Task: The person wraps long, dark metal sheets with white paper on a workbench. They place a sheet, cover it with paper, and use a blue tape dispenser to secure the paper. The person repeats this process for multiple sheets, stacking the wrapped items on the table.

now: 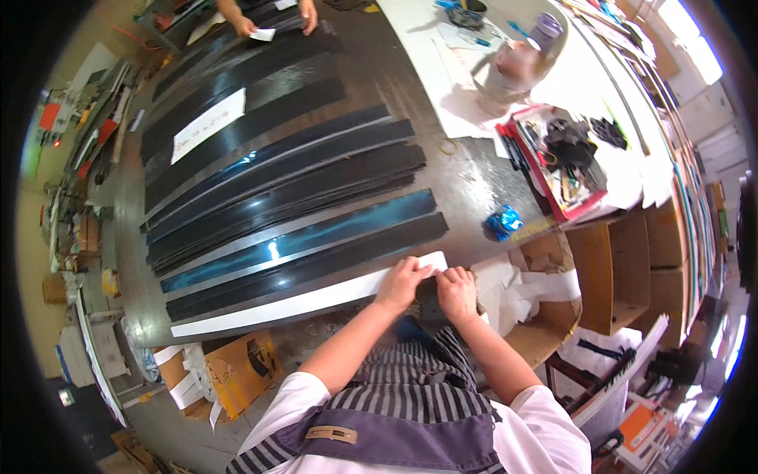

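A long white strip (308, 299) lies along the near edge of the dark table, its right end slightly raised. My left hand (403, 284) is closed on the strip close to that end, thumb and fingers pressed together. Just to the right, my right hand (457, 293) is also closed, its fingertips at the strip's end corner. The hands almost touch, and the exact pinch of the right fingers is partly hidden. Directly beyond the strip lies a narrow black strip (316, 265), then a shiny blue-black strip (316, 240).
Farther back are a stack of black strips (292, 207) and a white paper (209, 126). Another person's hands (246, 25) hold a small white piece. At right sit a crumpled blue ball (503, 222) and a red tool tray (580, 212). Cardboard boxes (237, 371) stand below the near edge.
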### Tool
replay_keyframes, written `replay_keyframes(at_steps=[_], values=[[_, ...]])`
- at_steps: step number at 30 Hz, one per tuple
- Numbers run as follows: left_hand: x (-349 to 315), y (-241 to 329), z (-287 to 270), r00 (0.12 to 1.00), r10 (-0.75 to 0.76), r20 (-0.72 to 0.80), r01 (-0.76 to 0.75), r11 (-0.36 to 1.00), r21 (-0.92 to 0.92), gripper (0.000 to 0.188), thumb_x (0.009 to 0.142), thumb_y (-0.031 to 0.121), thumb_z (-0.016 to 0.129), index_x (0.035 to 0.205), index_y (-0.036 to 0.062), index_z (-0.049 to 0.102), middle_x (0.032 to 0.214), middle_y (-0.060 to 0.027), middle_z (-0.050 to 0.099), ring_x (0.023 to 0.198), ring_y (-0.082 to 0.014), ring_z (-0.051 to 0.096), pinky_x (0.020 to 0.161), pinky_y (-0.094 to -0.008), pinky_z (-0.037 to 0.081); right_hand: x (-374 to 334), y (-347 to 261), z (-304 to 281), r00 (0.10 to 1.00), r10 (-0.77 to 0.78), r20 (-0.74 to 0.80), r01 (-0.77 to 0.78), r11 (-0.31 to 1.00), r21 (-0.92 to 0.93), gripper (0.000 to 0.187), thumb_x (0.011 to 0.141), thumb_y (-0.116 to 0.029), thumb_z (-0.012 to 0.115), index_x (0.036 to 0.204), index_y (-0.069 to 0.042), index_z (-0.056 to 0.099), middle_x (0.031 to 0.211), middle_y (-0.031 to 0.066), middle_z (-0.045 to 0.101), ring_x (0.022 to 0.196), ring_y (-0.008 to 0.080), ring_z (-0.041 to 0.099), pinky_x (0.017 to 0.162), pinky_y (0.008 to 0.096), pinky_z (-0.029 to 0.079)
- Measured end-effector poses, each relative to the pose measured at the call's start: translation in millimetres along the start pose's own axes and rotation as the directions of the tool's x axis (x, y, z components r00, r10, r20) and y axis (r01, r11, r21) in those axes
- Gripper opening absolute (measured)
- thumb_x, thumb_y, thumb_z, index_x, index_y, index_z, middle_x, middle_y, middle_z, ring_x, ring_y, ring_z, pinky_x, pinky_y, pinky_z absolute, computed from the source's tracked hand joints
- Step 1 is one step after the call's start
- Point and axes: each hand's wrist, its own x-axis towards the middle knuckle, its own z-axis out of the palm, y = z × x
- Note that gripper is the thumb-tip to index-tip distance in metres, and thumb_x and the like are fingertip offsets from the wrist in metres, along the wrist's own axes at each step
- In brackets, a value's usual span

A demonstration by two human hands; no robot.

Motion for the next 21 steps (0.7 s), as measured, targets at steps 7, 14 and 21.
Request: replay_keyframes(at_steps=[7, 14, 21], values=[[1, 0, 1, 0.997, -0.039, 0.063, 0.032, 0.992, 0.122, 0.037, 0.085, 0.004, 0.062, 0.117, 0.0191, 0.071, 0.091, -0.0072, 0.054, 0.085, -0.0266, 0.059, 0.075, -0.0377, 0.051, 27, 2, -4, 0.991, 0.106, -0.087, -0.107, 0.994, -0.008, 0.012, 0.081, -0.012, 0.061, 0.090, -0.007, 0.066, 0.082, 0.0073, 0.059, 0.085, 0.0277, 0.060, 0.076, 0.0406, 0.047], [2, 3, 0, 0.999, -0.005, -0.053, 0.008, 0.999, 0.050, 0.020, 0.093, 0.026, 0.065, 0.092, 0.0065, 0.065, 0.084, -0.0093, 0.055, 0.079, -0.0316, 0.058, 0.067, -0.0426, 0.048, 33, -2, -7, 0.985, 0.161, -0.064, -0.165, 0.985, -0.053, 0.004, 0.079, -0.012, 0.062, 0.078, -0.009, 0.063, 0.082, 0.0064, 0.059, 0.084, 0.0266, 0.060, 0.074, 0.0409, 0.047], [1, 1, 1, 0.999, -0.017, -0.029, 0.018, 0.998, 0.057, 0.013, 0.089, 0.018, 0.065, 0.099, 0.0098, 0.068, 0.084, -0.0083, 0.053, 0.079, -0.0286, 0.058, 0.068, -0.0397, 0.048, 18, -7, -7, 0.989, 0.149, 0.001, -0.149, 0.988, -0.032, 0.005, 0.081, -0.012, 0.061, 0.083, -0.008, 0.065, 0.084, 0.0070, 0.059, 0.085, 0.0265, 0.060, 0.074, 0.0401, 0.047]])
